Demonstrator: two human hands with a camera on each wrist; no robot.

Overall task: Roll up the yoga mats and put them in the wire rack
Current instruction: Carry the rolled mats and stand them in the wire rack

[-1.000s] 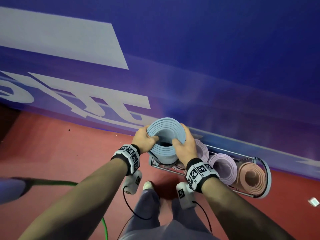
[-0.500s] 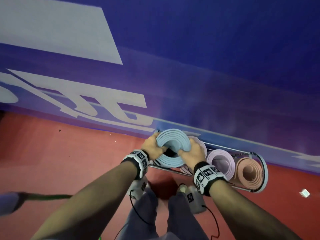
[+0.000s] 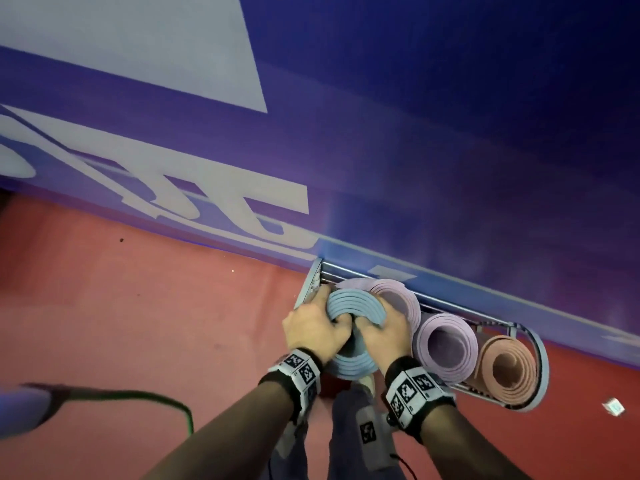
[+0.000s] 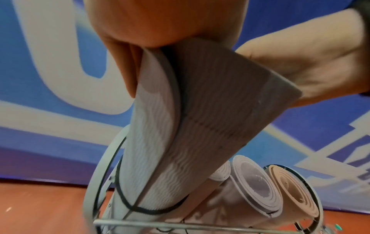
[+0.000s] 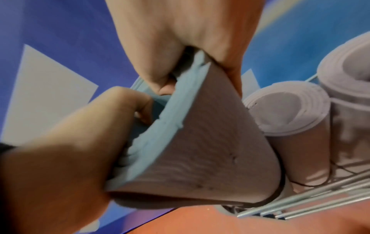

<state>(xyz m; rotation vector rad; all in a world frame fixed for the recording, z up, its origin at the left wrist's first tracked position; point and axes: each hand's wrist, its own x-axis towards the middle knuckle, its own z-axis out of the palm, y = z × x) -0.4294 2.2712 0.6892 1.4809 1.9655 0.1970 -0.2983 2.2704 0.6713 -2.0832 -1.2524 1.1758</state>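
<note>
Here both hands, left grip (image 3: 313,329) and right grip (image 3: 382,332), pinch the blue mat's (image 3: 356,306) top rim, seating it in the wire rack (image 3: 538,362); next, probably, press down and release.

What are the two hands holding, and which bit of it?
Both the left hand and right hand grip the rolled blue yoga mat by its top end, thumbs tucked into the open middle.
</note>
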